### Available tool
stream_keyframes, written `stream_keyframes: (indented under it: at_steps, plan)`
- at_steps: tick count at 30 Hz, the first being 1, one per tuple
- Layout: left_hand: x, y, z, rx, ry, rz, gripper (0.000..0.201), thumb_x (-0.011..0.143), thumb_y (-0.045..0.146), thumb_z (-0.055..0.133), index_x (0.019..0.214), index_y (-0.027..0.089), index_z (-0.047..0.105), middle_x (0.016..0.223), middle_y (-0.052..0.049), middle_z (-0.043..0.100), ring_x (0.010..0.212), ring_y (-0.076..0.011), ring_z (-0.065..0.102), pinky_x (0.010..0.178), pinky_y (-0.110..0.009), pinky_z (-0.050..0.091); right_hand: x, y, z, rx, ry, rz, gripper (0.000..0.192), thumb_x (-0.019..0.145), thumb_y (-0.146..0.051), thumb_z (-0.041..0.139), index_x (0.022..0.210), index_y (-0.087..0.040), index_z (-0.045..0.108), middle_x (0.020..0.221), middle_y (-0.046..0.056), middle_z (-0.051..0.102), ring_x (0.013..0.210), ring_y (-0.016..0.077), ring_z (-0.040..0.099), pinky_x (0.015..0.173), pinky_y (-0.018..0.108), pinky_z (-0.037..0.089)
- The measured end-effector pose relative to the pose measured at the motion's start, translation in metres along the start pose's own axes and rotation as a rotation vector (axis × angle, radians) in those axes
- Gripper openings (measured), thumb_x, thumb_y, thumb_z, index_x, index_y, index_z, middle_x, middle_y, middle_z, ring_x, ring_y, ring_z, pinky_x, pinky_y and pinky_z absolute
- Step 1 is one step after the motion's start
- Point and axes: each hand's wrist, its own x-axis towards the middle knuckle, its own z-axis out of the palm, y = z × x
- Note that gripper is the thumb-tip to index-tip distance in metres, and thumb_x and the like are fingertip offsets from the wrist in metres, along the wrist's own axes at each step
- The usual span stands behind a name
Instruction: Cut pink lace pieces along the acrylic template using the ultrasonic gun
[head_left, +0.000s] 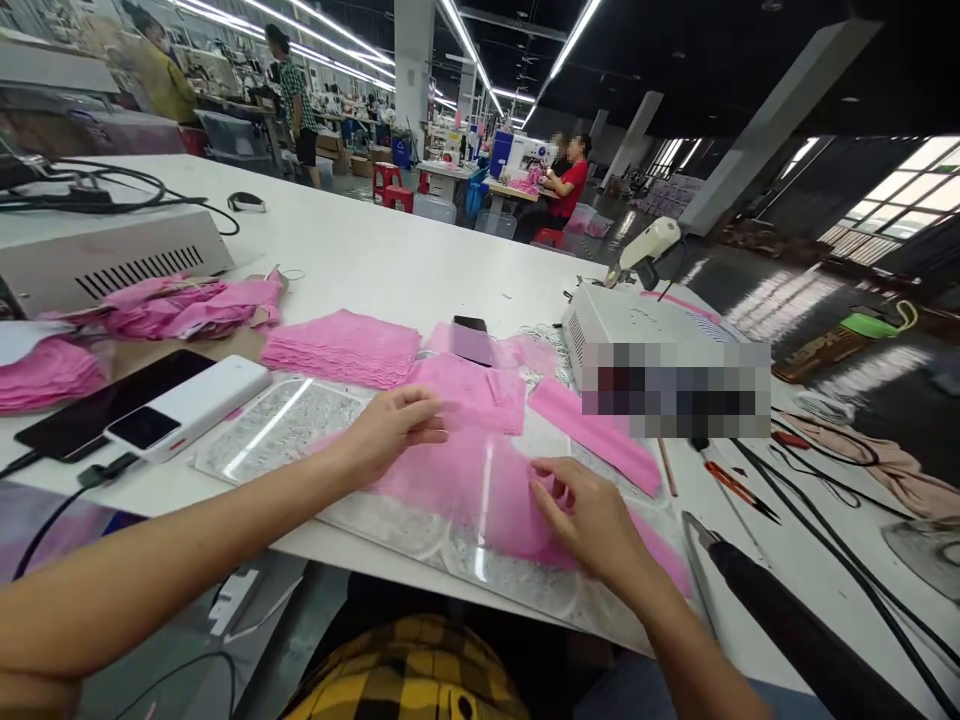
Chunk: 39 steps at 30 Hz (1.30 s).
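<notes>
A thin, see-through pink cloth (480,490) spreads between my hands over a clear, scratched plastic sheet (262,430). My left hand (401,425) is closed in a pinch at the cloth's upper left part. At its right edge my right hand (592,515) has curled fingers, with thumb and forefinger on the cloth. Just beyond lies a folded pink piece (480,395), and to its left a neat stack of pink cloth pieces (341,348). A long pink strip (600,435) rests to the right. The exact contact of my fingertips is partly blurred.
A white power bank (199,400) and a black phone (112,400) are at left, near crumpled pink cloth (195,305). At right stand a grey machine box (637,325), orange-handled snips (739,490), a black-handled tool (780,600) and cables. Another phone (471,340) lies ahead. People work farther off.
</notes>
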Motion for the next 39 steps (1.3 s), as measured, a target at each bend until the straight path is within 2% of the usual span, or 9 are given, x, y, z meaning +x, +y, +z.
stream_keyframes:
  at_steps: [5, 9, 13, 16, 19, 22, 28, 34, 39]
  plan:
    - [-0.025, -0.013, -0.055, -0.064, 0.081, 0.057, 0.036, 0.068, 0.04, 0.082, 0.076, 0.016, 0.056, 0.079, 0.0, 0.066, 0.09, -0.0187, 0.07, 0.085, -0.031, 0.055, 0.032, -0.019, 0.015, 0.039, -0.116, 0.098, 0.021, 0.088, -0.03, 0.053, 0.098, -0.02, 0.068, 0.092, 0.005, 0.072, 0.066, 0.015, 0.062, 0.062, 0.03, 0.05]
    - [-0.036, -0.022, -0.069, -0.001, 0.085, 0.082, 0.036, 0.071, 0.046, 0.079, 0.076, 0.017, 0.058, 0.105, -0.009, 0.071, 0.107, -0.0263, 0.067, 0.094, -0.041, 0.055, 0.038, -0.033, 0.018, 0.044, -0.22, 0.125, 0.017, 0.087, -0.031, 0.053, 0.087, -0.022, 0.068, 0.08, 0.002, 0.069, 0.066, 0.0152, 0.061, 0.06, 0.029, 0.047]
    - [-0.038, -0.026, -0.073, -0.005, 0.074, 0.07, 0.034, 0.074, 0.045, 0.076, 0.074, 0.017, 0.058, 0.138, -0.014, 0.057, 0.12, -0.0288, 0.06, 0.097, -0.041, 0.054, 0.029, -0.041, 0.02, -0.015, -0.287, 0.089, 0.011, 0.084, -0.026, 0.056, 0.076, -0.021, 0.063, 0.072, 0.0, 0.063, 0.063, 0.0138, 0.056, 0.058, 0.027, 0.042]
    - [-0.037, -0.03, -0.077, -0.034, 0.063, 0.049, 0.032, 0.076, 0.044, 0.075, 0.074, 0.017, 0.058, 0.137, -0.015, 0.057, 0.125, -0.0297, 0.057, 0.098, -0.041, 0.053, 0.023, -0.042, 0.023, -0.049, -0.358, 0.105, 0.01, 0.08, -0.016, 0.055, 0.072, -0.021, 0.059, 0.07, -0.002, 0.061, 0.062, 0.0126, 0.054, 0.056, 0.025, 0.039]
    - [-0.04, -0.032, -0.084, 0.127, 0.054, 0.1, 0.031, 0.08, 0.046, 0.071, 0.074, 0.018, 0.059, 0.135, -0.015, 0.059, 0.128, -0.0317, 0.053, 0.098, -0.044, 0.052, 0.025, -0.04, 0.023, -0.026, -0.376, 0.125, 0.013, 0.079, -0.012, 0.051, 0.069, -0.02, 0.055, 0.069, -0.002, 0.06, 0.061, 0.012, 0.052, 0.056, 0.024, 0.038]
    - [-0.048, -0.032, -0.093, 0.383, 0.011, 0.225, 0.032, 0.084, 0.049, 0.065, 0.077, 0.018, 0.063, 0.127, -0.016, 0.064, 0.123, -0.0321, 0.058, 0.095, -0.044, 0.053, 0.033, -0.041, 0.019, 0.032, -0.358, 0.123, 0.013, 0.081, -0.015, 0.049, 0.07, -0.021, 0.052, 0.069, -0.002, 0.06, 0.061, 0.012, 0.051, 0.056, 0.025, 0.038]
    - [-0.059, -0.031, -0.103, 0.794, -0.029, 0.545, 0.02, 0.091, 0.032, 0.053, 0.082, 0.018, 0.064, 0.113, -0.013, 0.072, 0.101, -0.0236, 0.07, 0.072, -0.026, 0.057, 0.04, -0.05, 0.015, -0.106, -0.38, 0.077, 0.011, 0.082, -0.019, 0.054, 0.071, -0.022, 0.055, 0.07, -0.001, 0.06, 0.061, 0.0133, 0.052, 0.054, 0.025, 0.037]
    - [-0.059, -0.033, -0.107, 0.952, -0.085, 0.75, 0.014, 0.093, 0.019, 0.048, 0.089, 0.019, 0.062, 0.115, -0.01, 0.071, 0.098, -0.019, 0.071, 0.063, -0.019, 0.056, 0.03, -0.05, 0.016, -0.139, -0.514, 0.105, 0.015, 0.084, -0.014, 0.049, 0.071, -0.021, 0.053, 0.073, 0.0, 0.061, 0.066, 0.0139, 0.053, 0.059, 0.026, 0.038]
    - [-0.056, -0.03, -0.117, 1.097, -0.102, 0.919, 0.013, 0.094, 0.014, 0.047, 0.096, 0.02, 0.058, 0.123, -0.009, 0.067, 0.1, -0.0169, 0.071, 0.067, -0.018, 0.058, 0.051, -0.053, 0.009, -0.111, -0.502, 0.194, 0.015, 0.085, -0.02, 0.046, 0.072, -0.021, 0.053, 0.076, 0.0, 0.062, 0.069, 0.014, 0.054, 0.062, 0.026, 0.037]
